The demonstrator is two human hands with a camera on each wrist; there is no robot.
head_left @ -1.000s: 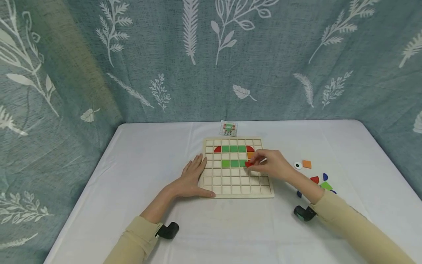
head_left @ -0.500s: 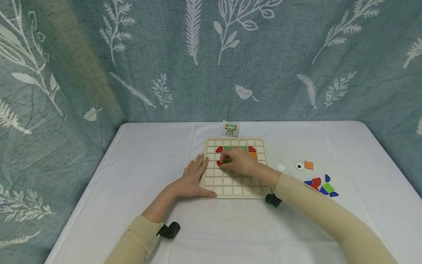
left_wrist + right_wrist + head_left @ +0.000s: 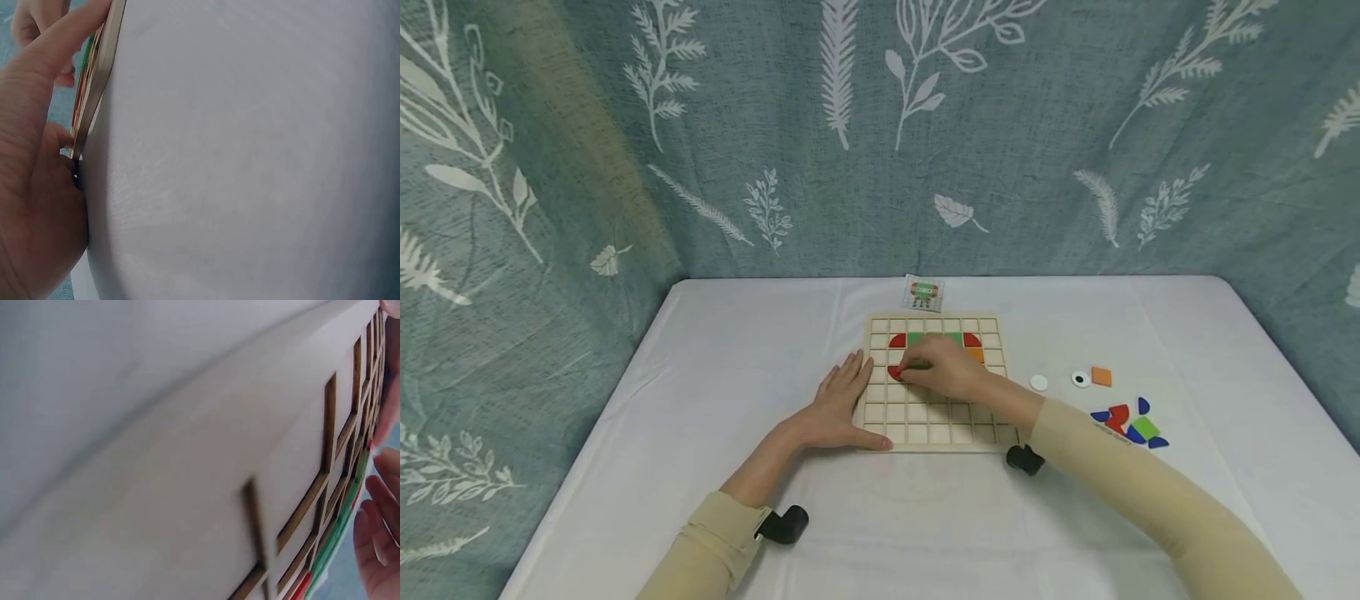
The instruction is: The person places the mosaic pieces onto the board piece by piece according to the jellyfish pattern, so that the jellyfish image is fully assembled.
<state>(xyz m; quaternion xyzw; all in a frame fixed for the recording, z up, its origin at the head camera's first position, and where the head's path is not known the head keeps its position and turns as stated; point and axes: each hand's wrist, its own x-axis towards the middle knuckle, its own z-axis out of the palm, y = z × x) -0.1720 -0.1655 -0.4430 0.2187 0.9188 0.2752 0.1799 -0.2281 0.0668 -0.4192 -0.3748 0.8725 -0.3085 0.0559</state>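
In the head view, a gridded wooden board (image 3: 917, 434) is laid on the white-covered desk (image 3: 917, 533). Its eight-to-nine o'clock edge is touched by the left hand (image 3: 835, 404), whose fingers are straight and spread. A red quarter-circle piece (image 3: 894, 375), set between nine and ten o'clock on the grid, is touched by the curled fingers of the right hand (image 3: 946, 367); whether it is pinched or only pressed cannot be told. Green pieces (image 3: 954, 339) are partly covered by that hand, and an orange piece (image 3: 975, 356) is seen at one o'clock. A picture card (image 3: 922, 294) is placed beyond twelve o'clock. A white disc (image 3: 1038, 382) and an orange square (image 3: 1101, 377) are found at three o'clock.

In the left wrist view, the left thumb is seen across the board's edge at eleven o'clock.

In the right wrist view, the right fingers are seen bent at four o'clock.
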